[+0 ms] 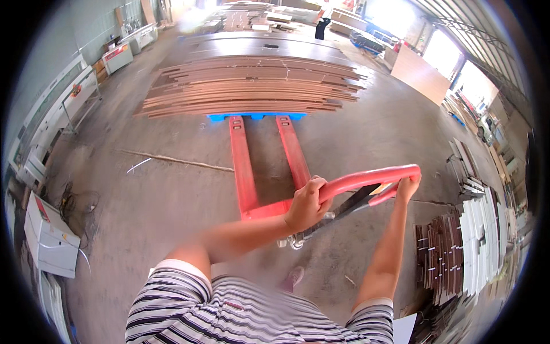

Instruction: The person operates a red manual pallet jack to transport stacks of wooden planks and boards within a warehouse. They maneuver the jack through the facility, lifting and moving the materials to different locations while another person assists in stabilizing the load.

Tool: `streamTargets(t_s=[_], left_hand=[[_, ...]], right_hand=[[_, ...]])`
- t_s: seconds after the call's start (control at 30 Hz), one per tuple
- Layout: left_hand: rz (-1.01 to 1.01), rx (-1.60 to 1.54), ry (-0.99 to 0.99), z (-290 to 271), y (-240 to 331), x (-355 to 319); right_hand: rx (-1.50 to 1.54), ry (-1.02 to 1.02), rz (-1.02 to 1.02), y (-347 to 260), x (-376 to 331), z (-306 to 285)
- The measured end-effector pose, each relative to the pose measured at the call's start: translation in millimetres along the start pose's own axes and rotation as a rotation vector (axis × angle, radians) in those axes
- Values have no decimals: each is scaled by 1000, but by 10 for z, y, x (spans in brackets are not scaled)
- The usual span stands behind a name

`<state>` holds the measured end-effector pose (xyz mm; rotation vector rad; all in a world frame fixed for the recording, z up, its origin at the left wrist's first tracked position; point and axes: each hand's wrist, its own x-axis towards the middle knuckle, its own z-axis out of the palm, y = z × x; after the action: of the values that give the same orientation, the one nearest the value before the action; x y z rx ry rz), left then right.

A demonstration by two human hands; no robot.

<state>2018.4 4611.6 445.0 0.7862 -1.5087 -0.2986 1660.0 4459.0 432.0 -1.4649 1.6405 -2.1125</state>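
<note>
Both hands are on the red loop handle (366, 176) of a pallet jack. My left hand (307, 203) wraps round the handle's left side with the fingers curled. At the far right bend, my right hand (408, 186) is closed on the same handle. The red forks (243, 166) of the pallet jack stretch ahead along the floor. Their tips lie at the near edge of a blue pallet (256, 116); whether they reach under it cannot be made out. A wide stack of brown boards (252, 86) rests on that pallet, its ends uneven.
On the right stand bundles of dark brown strips (440, 258) and white strips (480, 241). A large tan panel (420, 75) leans farther back. White machines (54, 241) line the left side, with cables (77, 212) on the floor. Another person (322, 23) stands in the far background.
</note>
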Motion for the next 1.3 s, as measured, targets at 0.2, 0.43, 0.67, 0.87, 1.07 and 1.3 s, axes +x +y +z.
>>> streamTargets(t_s=[0.2, 0.43, 0.67, 0.87, 1.07, 1.3], left_hand=[[-137, 147, 75, 135, -361, 348], [-81, 569, 447, -561, -1415, 719], [-169, 759, 545, -1195, -2476, 1809], [-187, 756, 595, -1395, -3463, 2617], [-213, 697, 501, -1355, -4266, 3240], [-167, 504, 406, -1637, -4485, 3192]], right_hand=[[16, -127, -173, 460, 573, 1327], [252, -334, 39, -41, 352, 2607], [327, -462, 149, -316, 416, 3514], [270, -428, 68, -60, 709, 4526], [275, -416, 75, 247, 1159, 5391], [369, -498, 98, 296, 962, 5496]])
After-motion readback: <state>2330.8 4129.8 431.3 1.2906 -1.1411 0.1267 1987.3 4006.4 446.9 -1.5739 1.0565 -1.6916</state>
